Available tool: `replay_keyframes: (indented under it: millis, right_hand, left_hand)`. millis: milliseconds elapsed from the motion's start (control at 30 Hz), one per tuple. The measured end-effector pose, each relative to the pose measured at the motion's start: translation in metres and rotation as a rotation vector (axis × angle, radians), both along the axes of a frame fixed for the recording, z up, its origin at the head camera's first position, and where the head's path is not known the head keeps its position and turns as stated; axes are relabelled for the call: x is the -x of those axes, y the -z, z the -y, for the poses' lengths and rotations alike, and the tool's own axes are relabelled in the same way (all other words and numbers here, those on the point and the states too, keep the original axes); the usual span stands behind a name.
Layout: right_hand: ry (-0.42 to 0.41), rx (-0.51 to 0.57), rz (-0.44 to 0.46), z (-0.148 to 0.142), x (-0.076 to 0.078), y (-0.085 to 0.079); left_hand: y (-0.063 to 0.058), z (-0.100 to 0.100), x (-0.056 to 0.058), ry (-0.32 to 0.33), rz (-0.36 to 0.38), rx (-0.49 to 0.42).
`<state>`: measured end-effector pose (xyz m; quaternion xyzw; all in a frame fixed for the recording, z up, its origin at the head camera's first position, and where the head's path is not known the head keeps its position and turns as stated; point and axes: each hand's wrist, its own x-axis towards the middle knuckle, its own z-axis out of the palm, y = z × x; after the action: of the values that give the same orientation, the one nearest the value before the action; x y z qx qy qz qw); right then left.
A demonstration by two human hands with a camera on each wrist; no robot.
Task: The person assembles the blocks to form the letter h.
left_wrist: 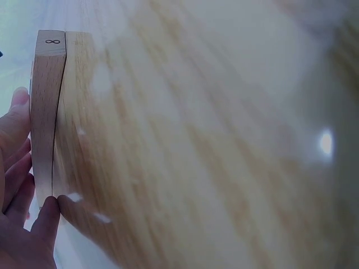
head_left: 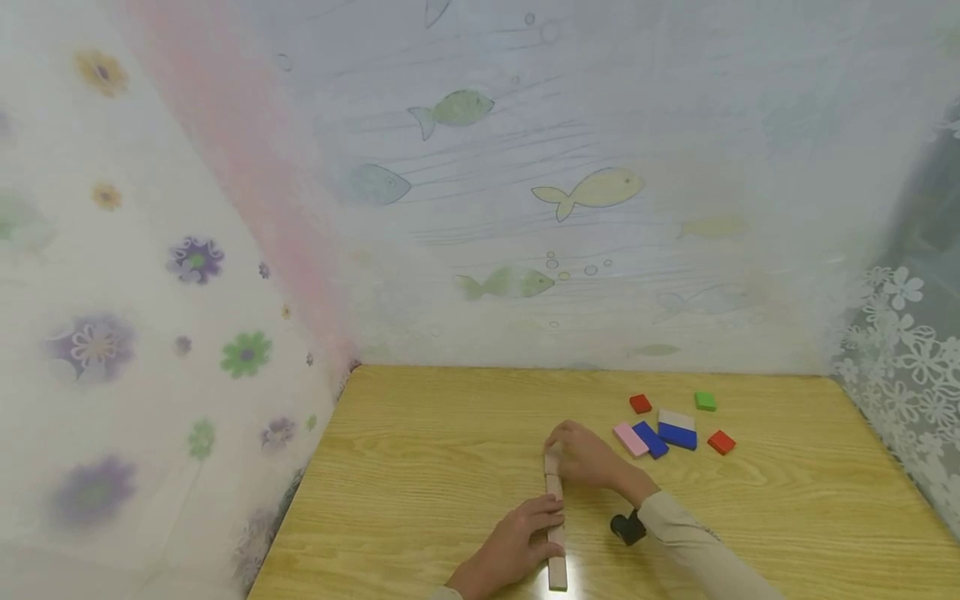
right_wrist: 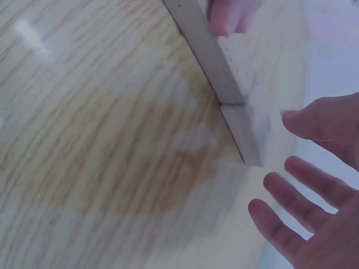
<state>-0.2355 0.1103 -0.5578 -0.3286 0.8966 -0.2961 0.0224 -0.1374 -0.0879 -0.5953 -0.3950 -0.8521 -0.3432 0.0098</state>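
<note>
Several plain wooden blocks (head_left: 557,573) stand end to end in a narrow row running away from the person. My left hand (head_left: 517,542) rests against the near half of this row, fingers fairly straight and thumb nearer the front end. In the left wrist view, its fingertips touch a block (left_wrist: 47,101) whose end face bears a looped mark like an 8. At the row's far end, my right hand (head_left: 588,454) reaches around the last block (head_left: 552,461). The right wrist view shows that hand's fingers (right_wrist: 277,227) spread and apart from the end block (right_wrist: 241,134).
Right of the row lie a pink block (head_left: 631,440), two blue blocks (head_left: 650,439), a plain wooden block (head_left: 677,419), two red squares (head_left: 640,404) and a green square (head_left: 705,401). A small black device (head_left: 628,527) shows by the right forearm. Patterned sheets (head_left: 487,208) border the table.
</note>
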Motion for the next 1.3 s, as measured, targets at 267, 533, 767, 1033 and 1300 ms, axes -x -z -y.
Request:
replay_keyframes:
  millis: [267,533,767,1033,1300]
  right_hand:
    - [0.067,0.054,0.058,-0.009,-0.003,-0.013]
    - [0.157,0.069,0.083,-0.023,-0.003,-0.018]
    - [0.249,0.104,0.087,-0.037,-0.002,-0.019]
    - [0.341,0.124,0.037,-0.058,0.004,-0.024]
    - [0.383,0.123,-0.026,-0.081,0.006,-0.028]
  left_hand:
    - [-0.002,0.000,-0.001,0.002,0.009,0.001]
    - [0.001,0.000,-0.001,-0.002,0.015,0.007]
    - [0.001,0.000,-0.001,-0.006,0.038,0.017]
    - [-0.002,0.000,-0.002,-0.006,0.026,0.010]
    - [0.000,0.000,-0.002,-0.005,0.019,0.004]
